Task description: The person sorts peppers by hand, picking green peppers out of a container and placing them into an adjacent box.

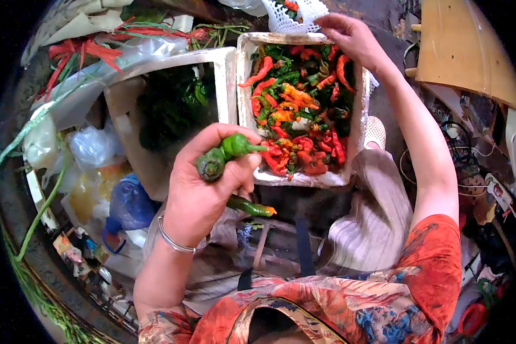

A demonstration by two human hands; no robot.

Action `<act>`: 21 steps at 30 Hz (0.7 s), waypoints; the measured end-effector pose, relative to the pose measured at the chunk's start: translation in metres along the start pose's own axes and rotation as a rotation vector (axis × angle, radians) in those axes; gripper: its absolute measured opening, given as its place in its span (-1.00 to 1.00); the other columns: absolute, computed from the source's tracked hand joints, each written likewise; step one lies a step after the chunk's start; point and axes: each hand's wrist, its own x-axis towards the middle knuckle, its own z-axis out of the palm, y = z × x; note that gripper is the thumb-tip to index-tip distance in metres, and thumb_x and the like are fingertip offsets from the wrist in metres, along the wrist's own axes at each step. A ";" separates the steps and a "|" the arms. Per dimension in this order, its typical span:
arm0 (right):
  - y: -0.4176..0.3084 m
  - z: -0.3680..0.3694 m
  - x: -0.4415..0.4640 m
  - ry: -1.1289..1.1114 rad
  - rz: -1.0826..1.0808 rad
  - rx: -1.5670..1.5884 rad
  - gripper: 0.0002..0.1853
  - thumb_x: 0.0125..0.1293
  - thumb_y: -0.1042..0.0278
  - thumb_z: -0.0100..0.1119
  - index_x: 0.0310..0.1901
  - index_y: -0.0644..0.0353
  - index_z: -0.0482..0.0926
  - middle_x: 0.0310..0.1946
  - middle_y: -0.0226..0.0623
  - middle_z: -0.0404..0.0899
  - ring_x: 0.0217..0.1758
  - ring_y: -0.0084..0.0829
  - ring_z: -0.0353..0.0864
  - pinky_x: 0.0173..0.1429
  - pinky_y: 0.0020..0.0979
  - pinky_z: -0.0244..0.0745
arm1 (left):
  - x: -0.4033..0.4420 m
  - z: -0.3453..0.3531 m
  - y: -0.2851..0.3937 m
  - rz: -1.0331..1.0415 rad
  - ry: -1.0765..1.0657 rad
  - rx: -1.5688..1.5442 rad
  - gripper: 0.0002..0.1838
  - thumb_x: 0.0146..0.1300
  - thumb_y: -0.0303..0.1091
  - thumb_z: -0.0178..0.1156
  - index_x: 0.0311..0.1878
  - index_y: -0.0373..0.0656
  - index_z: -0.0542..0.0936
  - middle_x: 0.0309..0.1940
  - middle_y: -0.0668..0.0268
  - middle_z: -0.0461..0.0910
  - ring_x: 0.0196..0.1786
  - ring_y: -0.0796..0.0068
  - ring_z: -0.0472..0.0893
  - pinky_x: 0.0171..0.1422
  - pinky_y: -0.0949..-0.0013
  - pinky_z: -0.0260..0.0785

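My left hand is closed around several green peppers, whose stems and ends stick out past the thumb and fingers. Below that hand, a longer green pepper with an orange tip pokes out; whether the fingers grip it is hard to see. My right hand is stretched to the side of a white lattice basket, fingers apart at its rim, with no pepper visible in them. In front of me is a white foam box of red, orange and green peppers.
Left of the pepper box stands another foam box with dark green peppers inside. Plastic bags and a blue container crowd the left side. A wooden panel and tangled cables lie to the right.
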 end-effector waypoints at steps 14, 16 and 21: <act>-0.005 0.104 -0.099 -0.241 -0.334 -0.672 -0.76 0.05 0.39 0.13 -0.19 0.14 0.47 -0.19 -0.22 0.37 0.00 -0.23 0.36 0.10 -0.07 0.20 | 0.000 0.007 -0.007 -0.002 -0.014 0.082 -0.75 0.16 -0.42 0.24 -0.07 -0.20 0.56 -0.35 0.40 0.52 -0.40 0.63 0.49 -0.26 0.56 0.32; -0.020 0.108 -0.129 -0.194 -0.417 -0.722 -0.77 0.08 0.37 0.10 -0.18 0.12 0.48 -0.19 -0.21 0.36 -0.01 -0.23 0.37 0.09 -0.07 0.21 | -0.003 0.007 -0.009 -0.030 -0.013 0.095 -0.75 0.16 -0.42 0.25 -0.08 -0.20 0.56 -0.36 0.40 0.52 -0.41 0.63 0.49 -0.27 0.56 0.32; -0.053 0.113 -0.193 -0.617 -0.204 -0.263 -0.78 0.17 0.42 0.07 -0.12 0.11 0.48 -0.15 -0.10 0.46 -0.07 -0.10 0.54 -0.16 -0.06 0.51 | -0.004 0.007 -0.012 0.052 0.016 0.028 -0.69 0.16 -0.44 0.24 -0.01 -0.21 0.53 -0.27 0.33 0.57 -0.35 0.60 0.52 -0.19 0.53 0.37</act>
